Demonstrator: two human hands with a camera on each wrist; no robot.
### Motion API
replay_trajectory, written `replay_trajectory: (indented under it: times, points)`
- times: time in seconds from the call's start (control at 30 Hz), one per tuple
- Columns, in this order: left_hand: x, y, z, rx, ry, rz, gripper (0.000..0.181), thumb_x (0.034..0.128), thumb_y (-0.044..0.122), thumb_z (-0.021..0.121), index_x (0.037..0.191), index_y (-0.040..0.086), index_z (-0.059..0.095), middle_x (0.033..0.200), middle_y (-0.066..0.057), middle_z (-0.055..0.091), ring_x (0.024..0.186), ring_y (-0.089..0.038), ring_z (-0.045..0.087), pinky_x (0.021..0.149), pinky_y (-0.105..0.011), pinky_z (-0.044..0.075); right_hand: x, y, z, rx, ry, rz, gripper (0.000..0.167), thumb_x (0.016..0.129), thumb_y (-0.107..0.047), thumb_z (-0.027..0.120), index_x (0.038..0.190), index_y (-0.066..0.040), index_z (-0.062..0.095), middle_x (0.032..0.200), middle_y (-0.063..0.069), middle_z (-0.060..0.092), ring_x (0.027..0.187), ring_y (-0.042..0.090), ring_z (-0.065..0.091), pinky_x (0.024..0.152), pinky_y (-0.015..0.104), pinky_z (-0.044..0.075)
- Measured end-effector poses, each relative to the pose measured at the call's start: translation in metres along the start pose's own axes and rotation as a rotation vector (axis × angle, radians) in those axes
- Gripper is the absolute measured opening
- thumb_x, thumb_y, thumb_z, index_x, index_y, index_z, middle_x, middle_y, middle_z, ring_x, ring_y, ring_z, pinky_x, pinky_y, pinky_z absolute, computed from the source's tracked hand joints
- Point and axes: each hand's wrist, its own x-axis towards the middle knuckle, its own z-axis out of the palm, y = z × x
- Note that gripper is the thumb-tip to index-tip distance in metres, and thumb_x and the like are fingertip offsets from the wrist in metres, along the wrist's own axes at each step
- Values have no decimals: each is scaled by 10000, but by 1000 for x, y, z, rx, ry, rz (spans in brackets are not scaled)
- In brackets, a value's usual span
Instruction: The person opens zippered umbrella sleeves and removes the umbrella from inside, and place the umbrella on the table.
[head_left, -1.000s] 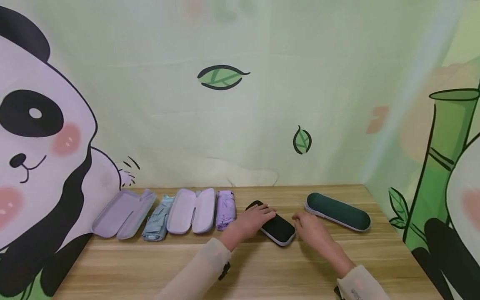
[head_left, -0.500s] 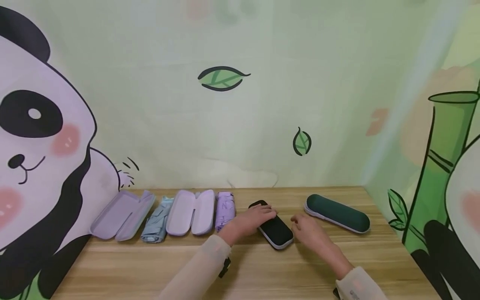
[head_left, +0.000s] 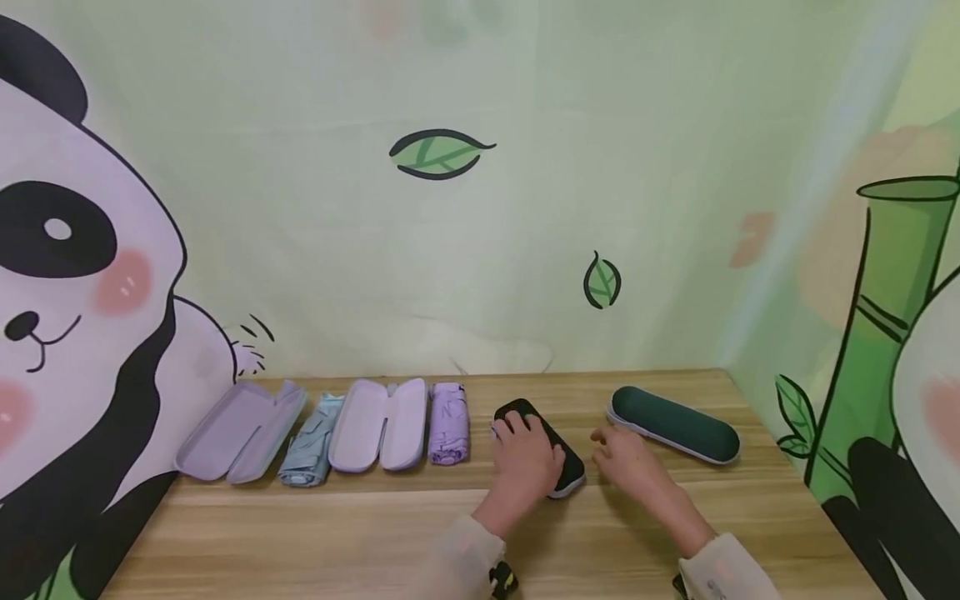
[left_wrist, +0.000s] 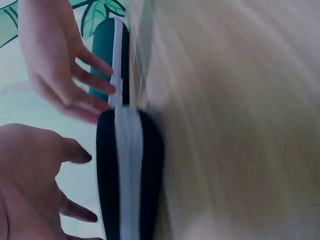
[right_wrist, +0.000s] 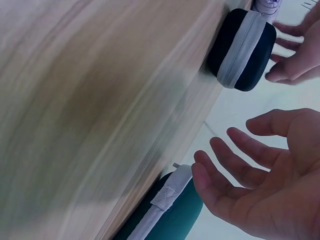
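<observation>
Left hand [head_left: 525, 454] has turned over black oblong case [left_wrist: 130, 175] with pale-grey zip band [right_wrist: 242, 47]: fingers now point along case, no longer across; case swung slightly too. Fingers spread, pinching nothing; I can't tell whether fingertips press top or float just above. Right hand [head_left: 633, 467] loosely bent, holding nothing, between it and long dark-green case [head_left: 675, 423]. Black case lies closed on wood-grain table [head_left: 360, 533], right of rolled purple cloth bundle [head_left: 448, 423]. I judge shift as re-placing hand, no firm hold yet.
</observation>
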Motion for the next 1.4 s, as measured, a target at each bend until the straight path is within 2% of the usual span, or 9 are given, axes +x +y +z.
replay_trajectory:
  times: [0.07,0.17,0.37,0.43,0.6,0.73,0.93,1.17,1.4]
  points:
    - [-2,8,5,-18,-39,-57,731,990,549,567,1456,-8,486,1463,-300,390,1283,-452,410,982,-483,493,0,1,1,-3,-7,2,217,933,-53,627,1120,40,685,1100,196,674,982,295,653,829,462,540]
    - [0,16,10,-4,-56,-77,795,972,613,559,1457,-13,483,1497,-315,352,1294,-458,408,1014,-489,471,2,1,3,1,-6,-5,224,937,-56,637,1130,43,690,1086,199,674,955,293,654,813,461,543]
    - [5,20,8,51,-64,-44,852,922,686,579,1400,-15,500,1476,-305,368,1262,-441,436,1018,-475,472,4,2,5,13,-7,-19,232,921,-45,657,1129,55,685,1083,210,670,974,322,655,817,477,542]
    - [4,20,4,46,-105,-25,846,919,676,594,1413,-2,482,1493,-292,356,1290,-431,415,1027,-467,465,4,3,4,6,-9,-17,231,915,-39,650,1121,59,685,1086,210,671,1000,334,654,834,487,540]
    - [9,12,-6,35,-218,123,792,900,569,703,1424,21,474,1485,-248,355,1298,-407,389,1030,-467,432,2,3,2,-2,-5,-15,244,915,-43,639,1135,52,686,1108,204,685,1000,313,650,848,484,537]
    - [17,-10,-6,51,-289,264,850,840,467,809,1486,83,411,1539,-189,308,1352,-404,383,1058,-439,441,3,2,0,0,4,-25,255,913,-39,636,1148,44,689,1132,200,696,983,294,651,847,477,536]
    - [15,-42,-14,158,-344,565,828,850,311,837,1514,172,362,1645,-70,213,1460,-340,326,1142,-408,385,5,8,-3,-37,-13,-38,262,903,-9,659,1157,48,686,1125,208,700,1029,339,665,868,494,539]
    - [16,-59,-3,264,-209,803,701,908,182,781,1478,199,374,1642,-24,236,1460,-271,326,1171,-437,339,20,16,-4,-114,-51,-183,297,860,99,628,1147,60,696,1039,210,721,978,369,688,839,490,555]
    - [12,-65,1,185,-155,833,593,886,85,771,1359,198,431,1645,-67,270,1467,-337,346,1170,-496,335,36,29,1,-100,-147,-315,238,885,79,648,1111,52,719,971,172,732,898,322,697,803,470,562]
